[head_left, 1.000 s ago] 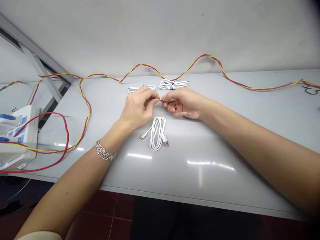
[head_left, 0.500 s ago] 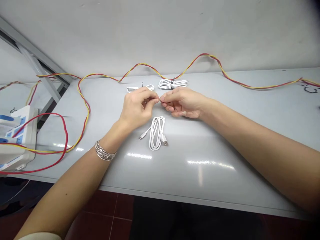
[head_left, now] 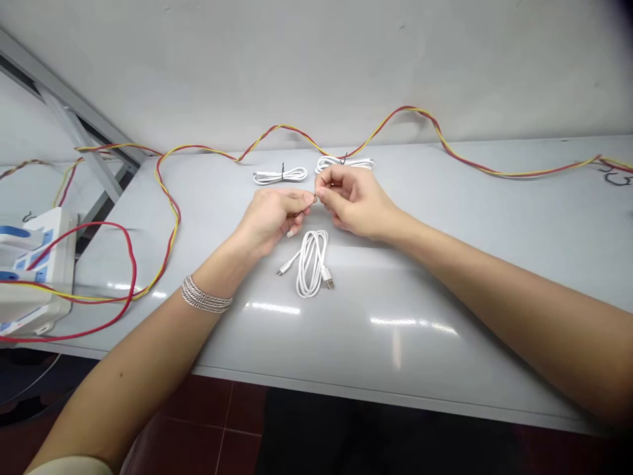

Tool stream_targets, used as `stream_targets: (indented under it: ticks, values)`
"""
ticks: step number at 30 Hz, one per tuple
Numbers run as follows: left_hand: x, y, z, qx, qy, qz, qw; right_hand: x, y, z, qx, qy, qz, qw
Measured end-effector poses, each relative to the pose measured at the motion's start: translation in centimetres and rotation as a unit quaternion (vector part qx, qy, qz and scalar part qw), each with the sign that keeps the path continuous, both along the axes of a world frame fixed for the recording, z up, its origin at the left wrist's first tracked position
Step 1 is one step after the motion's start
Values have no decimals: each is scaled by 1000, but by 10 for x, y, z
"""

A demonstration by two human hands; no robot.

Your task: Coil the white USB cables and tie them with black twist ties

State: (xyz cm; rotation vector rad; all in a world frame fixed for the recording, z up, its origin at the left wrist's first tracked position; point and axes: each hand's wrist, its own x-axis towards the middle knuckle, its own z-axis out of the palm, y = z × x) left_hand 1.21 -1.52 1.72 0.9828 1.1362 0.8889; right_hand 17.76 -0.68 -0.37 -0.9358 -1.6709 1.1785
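Note:
Above the middle of the table, my left hand [head_left: 277, 214] and my right hand [head_left: 353, 201] meet fingertip to fingertip. Both pinch a thin dark twist tie [head_left: 315, 195], mostly hidden by the fingers. Just below them lies a coiled white USB cable [head_left: 311, 264], untied, its two plugs pointing down and outward. Behind my left hand is a white cable bundle [head_left: 281, 175] bound with a black tie. A second tied white cable bundle [head_left: 346, 163] sits behind my right hand, which partly covers it.
A twisted red and yellow wire [head_left: 277, 127] runs along the wall and loops down at left. A white power strip [head_left: 54, 264] with plugs stands at the left edge. Loose black ties [head_left: 618, 177] lie at far right on the grey table [head_left: 420, 369].
My left hand has rolled palm-inward and my right hand has turned over, its back now facing up. The left tied bundle shows fully. The untied cable stays put.

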Motion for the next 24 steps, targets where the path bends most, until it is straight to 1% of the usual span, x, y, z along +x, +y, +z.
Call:
stream_targets:
  ticks: [2, 4, 5, 6, 7, 8, 10, 12, 14, 16, 18, 24]
  values:
    - [2, -1, 2, -47, -40, 1, 998, -1, -1, -5, 97, -31, -33, 994]
    - [4, -2, 1, -91, -78, 6, 993, 0, -1, -8, 179, -74, -68, 979]
    - [5, -2, 1, -103, -91, 10, 990, 0, -1, -8, 201, -89, -80, 972]
    - [6, -2, 0, -104, -102, 15, 989, 0, -1, -8, 206, -94, -85, 970]
    - [7, -3, -2, -96, -107, 18, 989, 1, 0, -7, 191, -87, -84, 974]
    - [7, -3, -3, -81, -108, 22, 991, 1, 1, -6, 154, -70, -77, 983]
    - [7, -3, -6, -51, -98, 28, 994, 2, 2, -2, 42, -23, -49, 998]
    - [6, -3, -8, -35, -82, 35, 995, 3, 3, 2, -57, 14, -24, 998]
    - [6, -3, -9, -30, -69, 38, 996, 3, 3, 4, -115, 39, -14, 992]
    - [5, -2, -10, -27, -66, 32, 997, 3, 3, 6, -138, 53, -14, 989]
    - [4, -1, -10, -24, -70, 27, 997, 4, 3, 7, -141, 55, -14, 988]
    - [3, 1, -13, -10, -73, 24, 997, 3, 3, 7, -94, 30, -44, 994]
